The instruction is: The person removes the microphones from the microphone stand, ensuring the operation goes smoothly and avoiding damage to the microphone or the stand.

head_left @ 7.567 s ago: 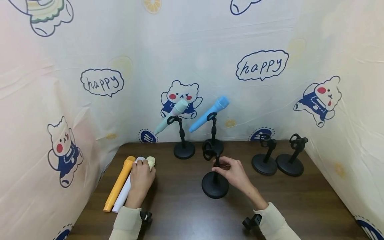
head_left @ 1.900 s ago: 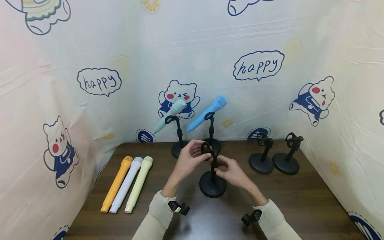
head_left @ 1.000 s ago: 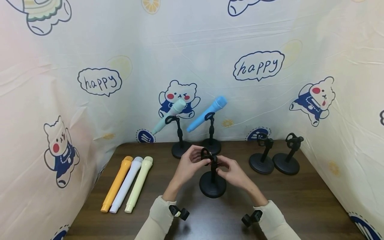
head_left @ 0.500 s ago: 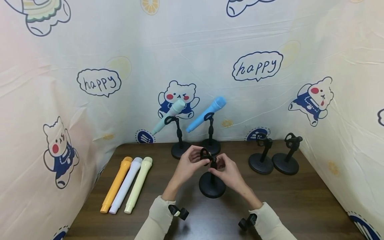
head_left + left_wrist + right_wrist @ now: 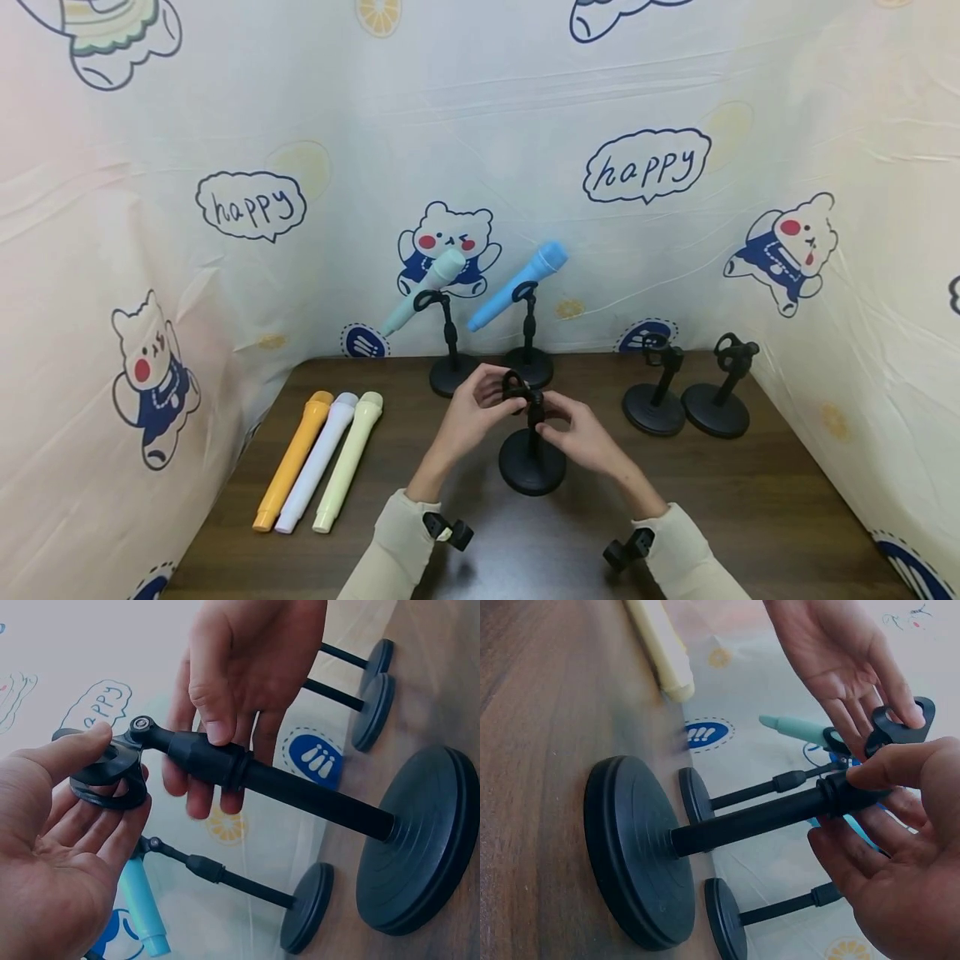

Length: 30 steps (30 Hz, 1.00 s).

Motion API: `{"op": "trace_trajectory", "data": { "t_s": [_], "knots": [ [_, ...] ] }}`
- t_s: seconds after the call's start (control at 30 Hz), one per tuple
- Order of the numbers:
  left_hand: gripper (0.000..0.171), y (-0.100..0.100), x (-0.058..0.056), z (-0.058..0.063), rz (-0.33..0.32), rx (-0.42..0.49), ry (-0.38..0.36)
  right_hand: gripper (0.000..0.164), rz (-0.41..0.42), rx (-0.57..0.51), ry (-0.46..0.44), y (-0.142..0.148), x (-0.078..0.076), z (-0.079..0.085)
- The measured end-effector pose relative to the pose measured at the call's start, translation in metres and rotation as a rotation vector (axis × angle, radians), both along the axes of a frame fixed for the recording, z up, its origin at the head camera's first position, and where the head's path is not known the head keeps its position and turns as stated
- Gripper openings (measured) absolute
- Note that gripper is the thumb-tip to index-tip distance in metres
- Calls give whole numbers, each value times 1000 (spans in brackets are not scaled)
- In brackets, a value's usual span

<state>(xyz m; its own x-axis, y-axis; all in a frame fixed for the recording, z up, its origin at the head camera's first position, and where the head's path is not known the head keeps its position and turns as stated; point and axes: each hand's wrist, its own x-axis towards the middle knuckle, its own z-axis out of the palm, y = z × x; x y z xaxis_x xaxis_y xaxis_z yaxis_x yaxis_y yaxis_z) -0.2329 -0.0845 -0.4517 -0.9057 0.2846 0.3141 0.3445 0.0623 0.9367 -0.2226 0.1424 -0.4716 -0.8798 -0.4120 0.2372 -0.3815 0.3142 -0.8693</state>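
Observation:
A black desktop microphone stand (image 5: 532, 467) stands upright on the table in front of the person. The left hand (image 5: 468, 412) pinches its ring-shaped clip (image 5: 88, 774) between thumb and fingers. On the other side, the right hand (image 5: 581, 433) holds the collar (image 5: 838, 793) at the top of the pole, thumb on one side and fingers on the other. Behind it are two more stands, one bearing a mint green microphone (image 5: 427, 287), the other a blue microphone (image 5: 517, 287), both tilted.
To the left, an orange microphone (image 5: 294, 462), a lavender one (image 5: 317, 462) and a pale yellow one (image 5: 348, 462) lie side by side on the wooden table (image 5: 450, 575). Two stands with bare clips, a nearer one (image 5: 657, 408) and another (image 5: 716, 412), stand at the back right.
The left hand has left the pale yellow microphone and come to the stand's clip. The clip sits slightly lower than about two seconds ago. The right hand shifted briefly on the collar and returned.

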Motion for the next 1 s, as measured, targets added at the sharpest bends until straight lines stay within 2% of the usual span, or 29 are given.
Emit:
{"op": "trace_trajectory", "data": {
  "t_s": [0.13,0.23,0.4,0.6,0.73,0.83,0.9,1.0],
  "knots": [
    [42,0,0,-1,-4,-1,5,34,-25,-2,10,1,0,-1],
    [42,0,0,-2,-1,-4,4,31,-104,16,26,-2,-1,-4],
    [43,0,-1,-1,5,-7,-1,36,-261,75,61,-13,-1,-9],
    [42,0,-1,0,-1,-8,-3,38,-332,79,42,-20,-1,-10],
    [43,0,-1,1,1,-11,-5,38,-331,97,31,-19,-2,-8],
    [44,-1,-1,1,-1,-11,-12,41,-292,108,13,-17,-3,-5],
    [44,-1,-1,0,-4,-14,-15,42,-236,108,-2,-15,-3,-4],
    [44,-1,-1,0,-4,-14,-13,41,-107,77,-25,-11,-2,-2]
  ]
}}
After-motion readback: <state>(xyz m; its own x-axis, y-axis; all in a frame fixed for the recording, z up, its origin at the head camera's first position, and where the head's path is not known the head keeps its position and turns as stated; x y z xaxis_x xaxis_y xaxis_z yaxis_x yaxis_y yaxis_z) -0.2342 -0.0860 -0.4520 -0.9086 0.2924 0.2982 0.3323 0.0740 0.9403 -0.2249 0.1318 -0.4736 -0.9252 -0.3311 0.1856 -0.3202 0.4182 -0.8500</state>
